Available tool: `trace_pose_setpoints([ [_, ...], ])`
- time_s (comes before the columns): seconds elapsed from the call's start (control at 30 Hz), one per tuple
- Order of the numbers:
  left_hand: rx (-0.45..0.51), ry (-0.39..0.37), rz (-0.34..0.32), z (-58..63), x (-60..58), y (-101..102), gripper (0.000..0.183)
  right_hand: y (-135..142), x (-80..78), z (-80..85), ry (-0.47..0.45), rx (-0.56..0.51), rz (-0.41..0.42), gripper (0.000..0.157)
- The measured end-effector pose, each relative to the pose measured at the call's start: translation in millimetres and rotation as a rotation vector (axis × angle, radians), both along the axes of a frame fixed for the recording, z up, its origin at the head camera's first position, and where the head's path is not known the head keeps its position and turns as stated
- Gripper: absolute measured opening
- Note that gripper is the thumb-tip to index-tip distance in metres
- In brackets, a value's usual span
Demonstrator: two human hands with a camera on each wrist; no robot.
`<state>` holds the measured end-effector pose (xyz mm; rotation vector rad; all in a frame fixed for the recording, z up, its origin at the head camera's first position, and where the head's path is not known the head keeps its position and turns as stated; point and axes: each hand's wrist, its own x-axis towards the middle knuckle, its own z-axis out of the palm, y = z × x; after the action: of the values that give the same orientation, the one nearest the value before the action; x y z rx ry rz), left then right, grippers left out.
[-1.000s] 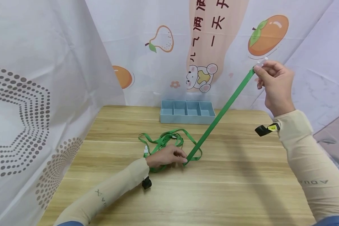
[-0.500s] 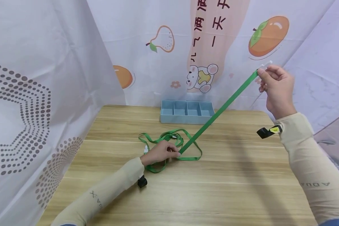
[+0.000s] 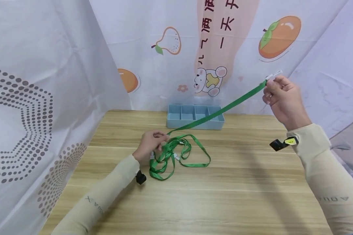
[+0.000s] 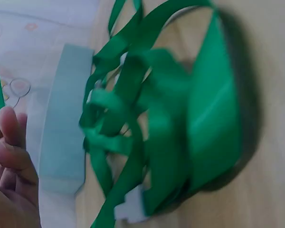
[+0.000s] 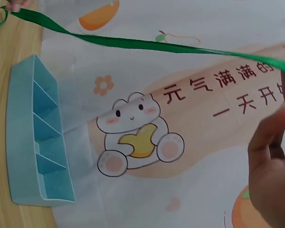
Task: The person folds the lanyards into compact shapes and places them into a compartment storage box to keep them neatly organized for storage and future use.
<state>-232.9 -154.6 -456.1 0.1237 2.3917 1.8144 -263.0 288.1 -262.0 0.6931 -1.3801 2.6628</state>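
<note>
My right hand (image 3: 286, 101) is raised at the right and pinches one end of a green lanyard (image 3: 220, 112), just by its white plastic clip (image 3: 274, 75). From there the flat strap slants down to my left hand (image 3: 151, 143), which pinches it between thumb and fingers at the tangle's back left. Below lies a loose tangle of green lanyards (image 3: 161, 163) with white clips, looped on the table. In the left wrist view this tangle (image 4: 166, 114) fills the middle. The right wrist view shows the strap (image 5: 156, 45) stretched and slightly twisted.
A light blue box (image 3: 194, 124) with several compartments stands at the back of the wooden table (image 3: 209, 202), behind the tangle. A white printed cloth (image 3: 141, 58) hangs behind the table, and a dotted sheet (image 3: 61, 81) hangs on the left.
My left hand has moved left and back along the tangle, pinching the strap. My right hand has lowered slightly. The strap between them slopes less steeply and spans farther.
</note>
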Motion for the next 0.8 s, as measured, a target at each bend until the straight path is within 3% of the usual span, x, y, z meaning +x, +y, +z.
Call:
trace_pose_setpoints([
  [0.23,0.082,0.084,0.11,5.2,-11.6,-10,0.026,-14,18.6,-11.0,0.163,0.085,0.296,0.013],
  [0.47,0.079,0.068,0.105,2.5,-15.7,-15,0.024,-27,32.0,-5.4,0.362,0.057,0.61,0.01],
  [0.63,0.064,0.028,0.09,4.0,-15.8,-15,0.024,-32,44.0,1.8,0.437,0.082,0.648,0.008],
  [0.8,0.066,-0.016,0.087,5.7,-15.2,-16,0.023,-29,46.2,-1.8,0.456,0.106,0.654,0.008],
])
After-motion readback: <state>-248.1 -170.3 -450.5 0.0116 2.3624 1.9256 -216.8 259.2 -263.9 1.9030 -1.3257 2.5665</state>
